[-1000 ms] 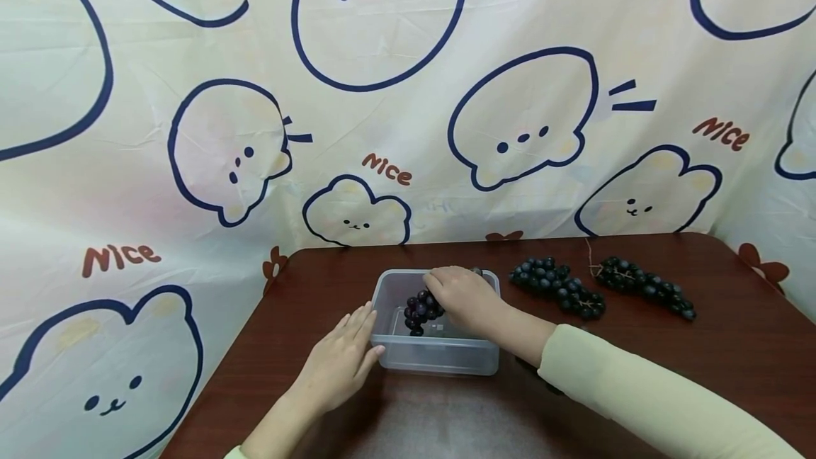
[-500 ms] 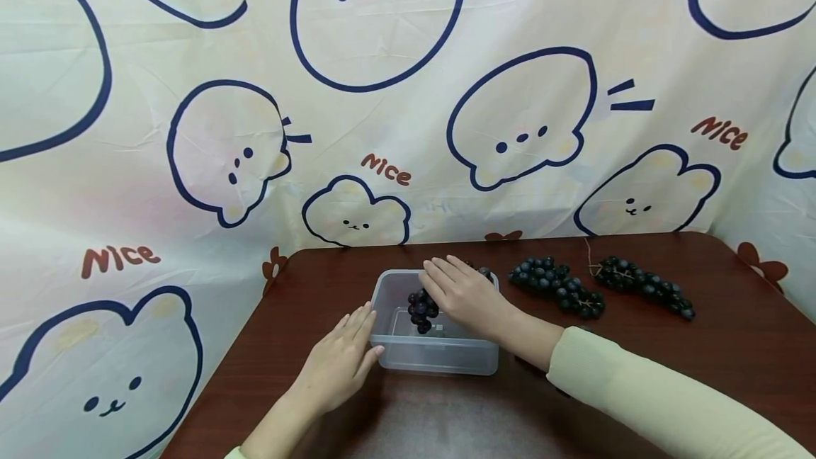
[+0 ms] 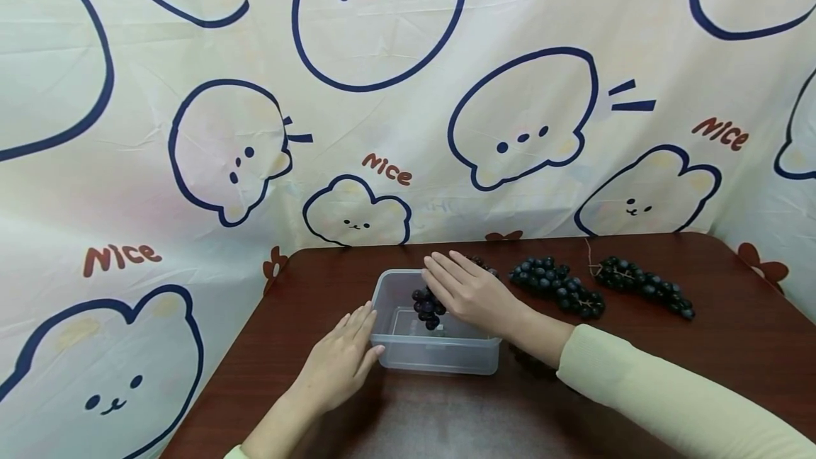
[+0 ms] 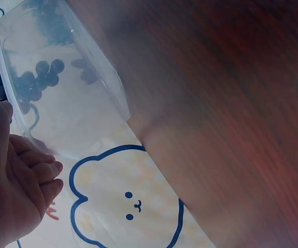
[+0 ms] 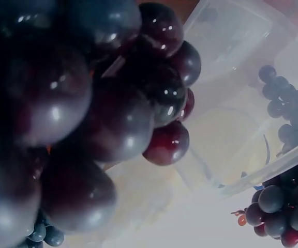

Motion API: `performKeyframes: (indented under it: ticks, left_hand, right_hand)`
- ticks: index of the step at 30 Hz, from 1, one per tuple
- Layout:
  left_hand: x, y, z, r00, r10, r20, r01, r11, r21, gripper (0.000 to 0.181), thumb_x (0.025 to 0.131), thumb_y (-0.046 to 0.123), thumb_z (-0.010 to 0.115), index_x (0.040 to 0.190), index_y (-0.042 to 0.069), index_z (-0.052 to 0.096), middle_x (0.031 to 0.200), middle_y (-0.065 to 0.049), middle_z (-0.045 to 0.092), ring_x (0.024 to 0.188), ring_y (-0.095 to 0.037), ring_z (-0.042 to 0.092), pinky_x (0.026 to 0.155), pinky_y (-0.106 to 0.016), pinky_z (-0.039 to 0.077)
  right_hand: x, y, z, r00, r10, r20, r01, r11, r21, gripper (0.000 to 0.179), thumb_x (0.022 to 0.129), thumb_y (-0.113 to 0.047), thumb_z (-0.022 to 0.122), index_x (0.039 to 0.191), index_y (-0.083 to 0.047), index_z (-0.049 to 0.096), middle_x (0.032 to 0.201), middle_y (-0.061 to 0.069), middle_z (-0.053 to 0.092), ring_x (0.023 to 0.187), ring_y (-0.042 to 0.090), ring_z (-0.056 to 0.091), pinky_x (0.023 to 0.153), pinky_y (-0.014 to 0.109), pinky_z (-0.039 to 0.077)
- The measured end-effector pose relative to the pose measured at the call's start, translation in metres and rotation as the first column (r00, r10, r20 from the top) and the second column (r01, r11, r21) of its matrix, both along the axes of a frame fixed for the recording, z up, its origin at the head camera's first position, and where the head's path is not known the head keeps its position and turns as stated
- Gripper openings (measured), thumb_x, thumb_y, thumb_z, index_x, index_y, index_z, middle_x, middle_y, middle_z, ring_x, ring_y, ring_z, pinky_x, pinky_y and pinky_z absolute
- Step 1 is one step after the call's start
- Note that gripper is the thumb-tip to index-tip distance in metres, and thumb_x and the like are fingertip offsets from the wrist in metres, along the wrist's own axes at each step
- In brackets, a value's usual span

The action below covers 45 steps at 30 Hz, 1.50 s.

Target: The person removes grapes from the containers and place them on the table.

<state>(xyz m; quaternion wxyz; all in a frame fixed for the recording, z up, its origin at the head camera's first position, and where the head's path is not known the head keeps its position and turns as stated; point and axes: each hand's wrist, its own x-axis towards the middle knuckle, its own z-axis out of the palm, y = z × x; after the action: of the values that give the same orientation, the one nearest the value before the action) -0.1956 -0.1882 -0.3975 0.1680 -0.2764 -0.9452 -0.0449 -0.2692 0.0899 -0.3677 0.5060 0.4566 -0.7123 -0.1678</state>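
Observation:
A clear plastic container (image 3: 435,358) stands on the table. My left hand (image 3: 341,360) rests at its left wall with straight fingers; in the left wrist view, the hand (image 4: 22,186) is beside the rim. A dark bunch of grapes (image 3: 430,309) shows inside the container, partly hidden beneath my right hand (image 3: 474,296). That hand lies over it with fingers extended; its thumb is hidden. More grapes (image 3: 482,265) show beyond the fingertips. In the right wrist view, grapes (image 5: 276,209) appear at the rim, beside a sliver of hand.
Two bunches lie right of the container: a nearer bunch (image 3: 557,287) and a farther bunch (image 3: 644,286). Dark grapes (image 3: 530,363) sit under the right forearm, appearing large as near grapes (image 5: 120,119) in the right wrist view. A printed curtain (image 3: 433,211) hangs behind the brown table (image 3: 446,416).
The fingers of my right hand have straightened from a curled hold, and the hand has shifted slightly right. The grapes in the container have moved slightly right. My left hand stays put.

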Motion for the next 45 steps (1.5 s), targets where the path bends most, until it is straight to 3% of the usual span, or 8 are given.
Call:
performKeyframes:
  ticks: [23,35,45]
  left_hand:
    - [0.001,0.001,0.000,1.000,-0.002,-0.022,0.001,1.000,-0.016,0.057,0.098,0.032,0.057,0.137,-0.008,0.049,0.146,-0.021,0.043,0.137,-0.027,0.039,0.112,-0.042,0.031]
    - [0.000,0.001,-0.001,0.999,-0.016,-0.045,0.016,1.000,-0.008,0.056,0.097,0.030,0.059,0.137,-0.009,0.049,0.145,-0.022,0.044,0.135,-0.029,0.041,0.110,-0.044,0.033]
    - [0.000,0.000,-0.002,0.998,-0.025,-0.061,0.024,1.000,-0.004,0.056,0.097,0.031,0.059,0.136,-0.009,0.050,0.144,-0.022,0.045,0.135,-0.028,0.041,0.110,-0.043,0.033]
  right_hand:
    - [0.006,0.026,0.027,0.999,0.007,0.050,-0.001,0.994,-0.113,0.046,0.106,0.003,0.021,0.129,0.004,0.060,0.131,0.020,0.058,0.123,0.029,0.055,0.103,0.042,0.043]
    - [0.013,0.055,0.035,0.994,-0.013,0.107,0.031,0.985,-0.171,0.045,0.106,0.002,0.019,0.131,0.007,0.056,0.136,0.023,0.053,0.127,0.032,0.050,0.107,0.045,0.038]
    - [0.019,0.082,0.040,0.996,-0.021,0.083,0.039,0.975,-0.217,0.041,0.106,0.000,0.023,0.128,0.009,0.057,0.133,0.025,0.054,0.125,0.036,0.051,0.104,0.047,0.041]
